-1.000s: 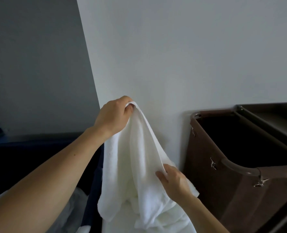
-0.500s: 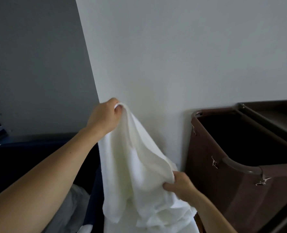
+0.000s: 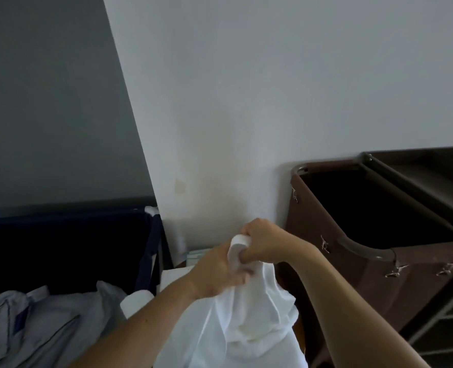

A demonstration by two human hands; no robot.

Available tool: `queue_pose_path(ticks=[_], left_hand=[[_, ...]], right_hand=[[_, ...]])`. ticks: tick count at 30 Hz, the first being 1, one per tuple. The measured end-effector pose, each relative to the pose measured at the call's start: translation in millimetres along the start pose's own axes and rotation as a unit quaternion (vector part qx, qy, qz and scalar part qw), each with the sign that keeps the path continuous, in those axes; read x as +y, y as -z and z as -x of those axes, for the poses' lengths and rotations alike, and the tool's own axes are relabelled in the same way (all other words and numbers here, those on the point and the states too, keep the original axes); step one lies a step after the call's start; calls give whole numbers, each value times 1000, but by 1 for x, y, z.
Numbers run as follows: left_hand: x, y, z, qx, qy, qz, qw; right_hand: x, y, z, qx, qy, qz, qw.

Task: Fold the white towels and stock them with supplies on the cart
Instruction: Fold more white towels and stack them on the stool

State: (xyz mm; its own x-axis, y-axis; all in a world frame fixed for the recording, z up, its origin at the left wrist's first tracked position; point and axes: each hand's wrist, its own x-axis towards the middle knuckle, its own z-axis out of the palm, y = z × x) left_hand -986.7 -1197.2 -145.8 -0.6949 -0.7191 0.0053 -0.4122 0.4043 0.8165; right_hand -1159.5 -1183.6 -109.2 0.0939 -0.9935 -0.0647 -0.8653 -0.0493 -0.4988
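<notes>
Head view: left hand (image 3: 214, 272) and right hand (image 3: 266, 244) meet, both gripping a white towel (image 3: 244, 322) beside the brown cart (image 3: 352, 251).

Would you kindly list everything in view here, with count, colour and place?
white towel: one, white, bottom centre, hanging from both hands.
cart bag: one, brown, right, open-topped, against the wall.
cart frame: one, dark brown, far right, beside the bag.
bin: one, dark blue, left.
crumpled cloth: one heap, pale grey, lower left, by the bin.
wall: white at centre, grey at left.
left hand: one, grips the towel's bunched top.
right hand: one, grips the same bunch.
</notes>
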Motion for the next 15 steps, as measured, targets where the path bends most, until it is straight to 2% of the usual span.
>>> queue_pose_path(ticks=[2,3,6,8,11,15], left_hand=[[-11,-4,9,79,61,124,987],[-17,-4,13,90,100,225,965],[-23,-5,24,132,190,452,861],[-24,-6,28,165,206,509,819],[-26,-6,33,164,190,521,816],[-31,-6,41,125,195,506,831]], right_hand=[[5,-11,2,76,-26,-31,996],[8,-20,5,116,-42,-55,991],[10,-52,15,221,-80,-145,961],[6,-70,19,219,-92,-212,948],[-1,-88,20,141,-96,-236,957],[-3,-90,20,152,-118,-290,937]])
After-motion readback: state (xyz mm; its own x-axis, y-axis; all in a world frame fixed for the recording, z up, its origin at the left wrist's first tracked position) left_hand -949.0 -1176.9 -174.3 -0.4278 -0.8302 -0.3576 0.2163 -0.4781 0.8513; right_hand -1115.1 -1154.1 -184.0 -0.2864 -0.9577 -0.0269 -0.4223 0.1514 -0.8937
